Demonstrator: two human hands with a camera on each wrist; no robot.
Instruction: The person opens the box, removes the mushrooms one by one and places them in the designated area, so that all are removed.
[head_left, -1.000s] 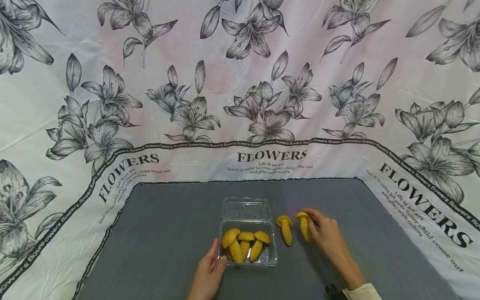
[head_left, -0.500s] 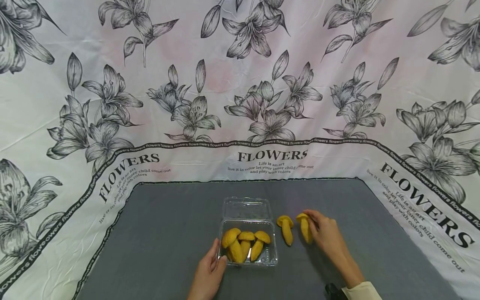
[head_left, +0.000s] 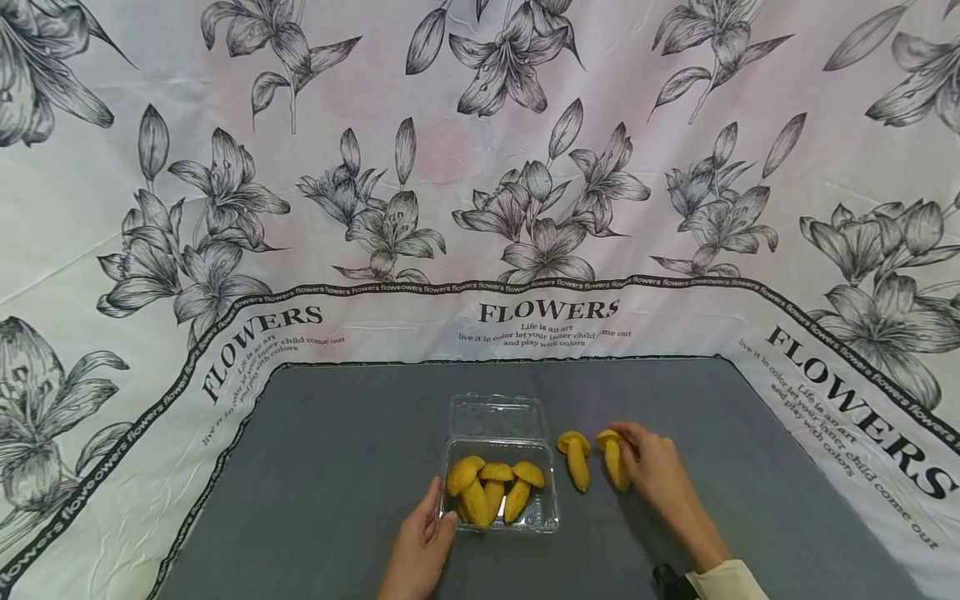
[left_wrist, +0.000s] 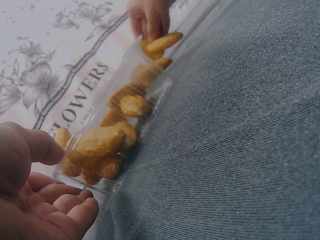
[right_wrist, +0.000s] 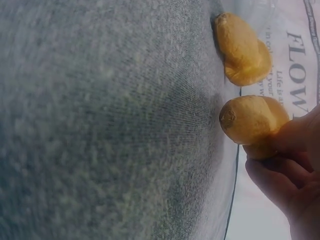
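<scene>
A clear plastic clamshell container (head_left: 549,500) lies with its lid (head_left: 498,417) folded back, holding several yellow mushrooms (head_left: 517,496). At its left side, my left hand (head_left: 417,542) holds the near corner, thumb and fingers on either side of it, as the left wrist view also shows. Right of the container, my right hand (head_left: 663,477) pinches a yellow mushroom (head_left: 615,465) near its cap between thumb and fingers. The stem end of this mushroom (right_wrist: 242,120) points toward the person. Another loose mushroom (head_left: 577,467) lies between it and the container.
Grey cloth (head_left: 352,450) covers the table. Behind and at both sides hangs a white cloth (head_left: 420,325) printed with flowers and lettering. A black band (head_left: 669,581) sits at the right wrist beside a cream sleeve (head_left: 727,581).
The whole head view has shifted slightly. Both hands, the container and the mushrooms keep their places relative to one another.
</scene>
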